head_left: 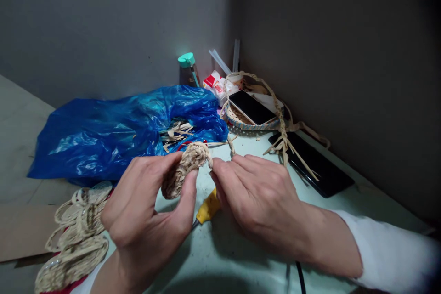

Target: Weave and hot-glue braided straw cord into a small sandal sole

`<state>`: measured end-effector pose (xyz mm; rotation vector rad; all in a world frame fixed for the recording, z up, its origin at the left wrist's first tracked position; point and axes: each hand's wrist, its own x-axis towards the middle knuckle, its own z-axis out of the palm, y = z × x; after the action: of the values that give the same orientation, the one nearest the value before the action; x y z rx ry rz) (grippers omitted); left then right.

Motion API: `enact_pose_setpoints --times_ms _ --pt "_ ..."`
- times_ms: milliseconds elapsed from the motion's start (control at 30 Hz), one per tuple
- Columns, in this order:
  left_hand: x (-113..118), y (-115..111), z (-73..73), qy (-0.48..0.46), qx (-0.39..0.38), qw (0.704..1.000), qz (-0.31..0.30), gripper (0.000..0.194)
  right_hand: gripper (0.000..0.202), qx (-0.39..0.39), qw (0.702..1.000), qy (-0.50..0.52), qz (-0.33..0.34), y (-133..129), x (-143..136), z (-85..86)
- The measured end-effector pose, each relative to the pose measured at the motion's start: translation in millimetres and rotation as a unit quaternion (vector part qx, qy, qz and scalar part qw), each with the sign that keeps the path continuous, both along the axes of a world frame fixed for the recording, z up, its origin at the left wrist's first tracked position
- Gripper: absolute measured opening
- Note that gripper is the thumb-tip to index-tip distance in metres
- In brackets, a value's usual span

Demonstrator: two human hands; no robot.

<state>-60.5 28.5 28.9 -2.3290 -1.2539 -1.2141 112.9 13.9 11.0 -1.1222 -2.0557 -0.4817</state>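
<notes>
A small oval coil of braided straw (188,165) is gripped between the thumb and fingers of my left hand (148,206), tilted up on its edge. From the coil's top right the straw braid (209,158) runs into my right hand (255,188), whose thumb and fingers are pinched closed on it. Past my right fingers a length of braid (231,145) sticks up. Beneath the hands lies a yellow tool (208,206) with a dark tip, its rear part hidden by my right hand.
Straw sandal-like pieces (76,248) are stacked at the lower left. A blue plastic bag (103,128) with loose straw lies behind. Farther back are a woven basket (237,124) with a phone (255,106), and a teal-lidded bottle (187,66). A black phone (320,165) lies on the right.
</notes>
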Motion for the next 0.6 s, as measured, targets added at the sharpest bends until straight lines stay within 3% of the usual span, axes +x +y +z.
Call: enact_pose_setpoints --times_ms 267,600 --pt "4 -2 -5.0 -0.014 -0.015 1.0 0.004 0.02 0.033 0.01 1.0 -0.02 -0.021 2 0 -1.7" --pt "19 -4 -10.4 -0.043 -0.014 0.999 0.022 0.013 0.021 -0.029 1.0 -0.007 -0.004 1 4 -4.4"
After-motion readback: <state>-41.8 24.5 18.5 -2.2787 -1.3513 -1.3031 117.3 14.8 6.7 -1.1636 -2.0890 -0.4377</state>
